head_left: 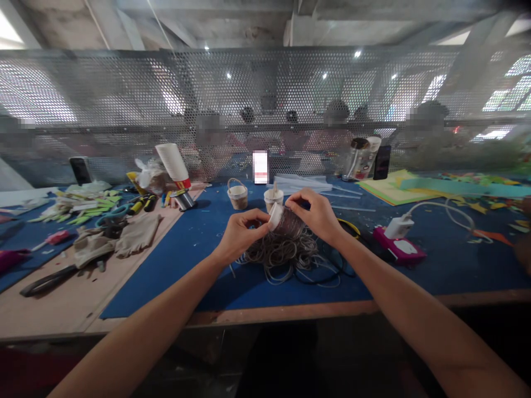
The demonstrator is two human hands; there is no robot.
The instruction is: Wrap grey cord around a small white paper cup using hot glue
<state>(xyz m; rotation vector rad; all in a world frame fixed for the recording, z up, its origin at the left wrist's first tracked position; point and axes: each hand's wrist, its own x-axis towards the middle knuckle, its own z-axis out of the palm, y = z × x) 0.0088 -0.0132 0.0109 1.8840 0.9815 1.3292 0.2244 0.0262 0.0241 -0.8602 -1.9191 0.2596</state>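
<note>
Over the blue mat, a paper cup (pixel 289 222) wrapped in brownish cord lies tilted between my hands, its white rim facing left. My left hand (pixel 241 232) pinches that rim between thumb and fingers. On the cup's far upper side, the closed fingertips of my right hand (pixel 315 213) press together; whether they grip cord or the cup wall is hidden. Below the cup spreads a loose heap of grey-brown cord (pixel 282 258). Just behind stand two more cups: one with an arched handle (pixel 238 198), the other with a stick (pixel 271 196) in it.
A magenta power strip (pixel 399 246) with a white charger sits to the right. Coloured paper sheets (pixel 398 188) lie behind it. On the left are work gloves (pixel 139 235), a leaning stack of paper cups (pixel 172 163) and foam scraps. A perforated metal screen (pixel 257 88) closes the back.
</note>
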